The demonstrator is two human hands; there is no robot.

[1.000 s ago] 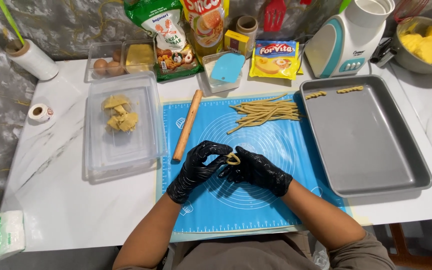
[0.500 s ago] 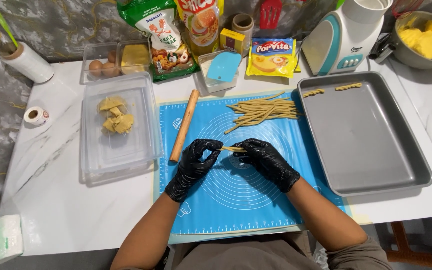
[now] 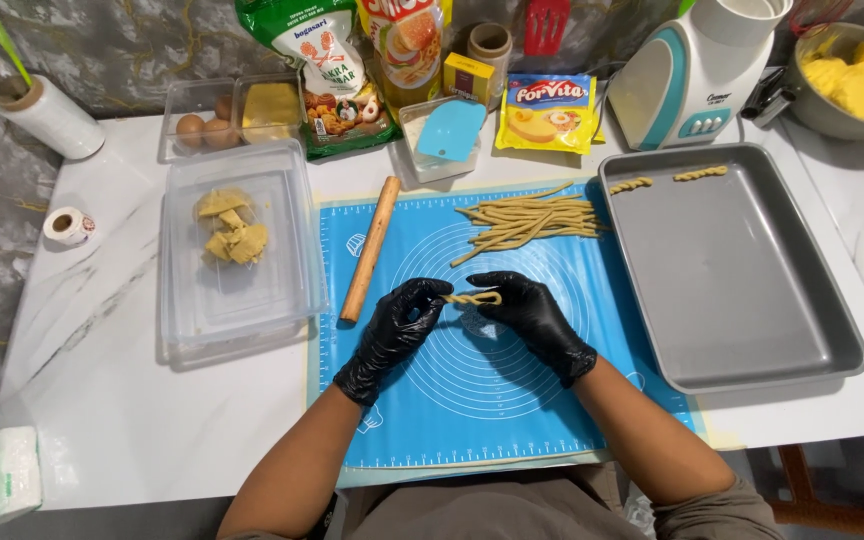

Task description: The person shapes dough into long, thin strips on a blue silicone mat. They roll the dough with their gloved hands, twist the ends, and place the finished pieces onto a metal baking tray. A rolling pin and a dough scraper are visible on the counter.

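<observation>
Both of my hands wear black gloves and hold one short twisted dough stick (image 3: pixel 473 298) above the blue silicone mat (image 3: pixel 512 400). My left hand (image 3: pixel 397 335) pinches its left end, my right hand (image 3: pixel 532 315) its right end. A pile of thin dough strips (image 3: pixel 527 222) lies at the mat's far right. Two twisted sticks (image 3: pixel 664 180) rest at the far edge of the grey baking tray (image 3: pixel 752 340) to the right.
A wooden rolling pin (image 3: pixel 370 248) lies on the mat's left edge. A clear plastic box (image 3: pixel 237 300) with dough lumps stands left of it. Eggs, packets, a jar, a white appliance (image 3: pixel 692 75) and a bowl of yellow chunks (image 3: pixel 847 85) line the back.
The dough piece, folded and bunched between my fingers a second ago, is now stretched out as a straight twisted stick; my hands have drawn apart along it.
</observation>
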